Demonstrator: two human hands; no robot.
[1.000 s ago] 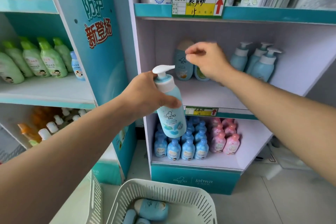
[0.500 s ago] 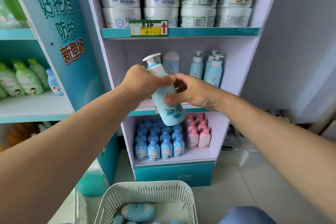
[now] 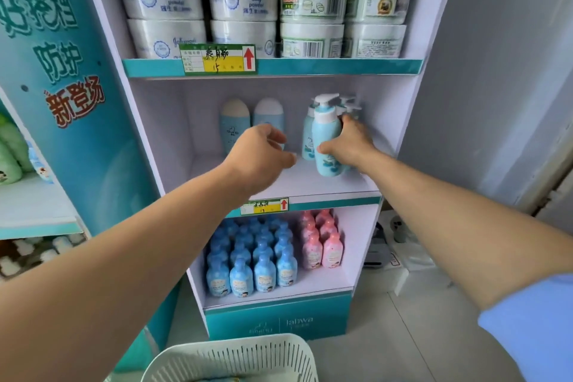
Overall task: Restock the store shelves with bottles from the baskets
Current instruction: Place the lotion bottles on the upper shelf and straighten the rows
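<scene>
Handover is done: half a sec ago both hands were on the pump bottle [image 3: 324,133] in front of the shelf; now the right hand [image 3: 350,146] alone has it, fingers wrapped round the body from the right side, thumb across the front. The bottle is upright at approx 2 o'clock from frame centre, on or just above the middle shelf [image 3: 297,186] (can't tell if the base has touched down), right in front of the other pump bottles [image 3: 308,136] already there. The left hand [image 3: 259,155] has let go and hangs over the shelf at 10 o'clock, fingers loosely curled, holding nothing, a bit blurred. Two cap-top bottles [image 3: 234,127] stand at the back, 11 o'clock, w/ free board in front of them. The basket [image 3: 235,357] is at 6 o'clock, only its rim showing.

Judgement: this bottle is nearly placed. What's left is to release it, and the free left hand looks ready to go back to the basket.
</scene>
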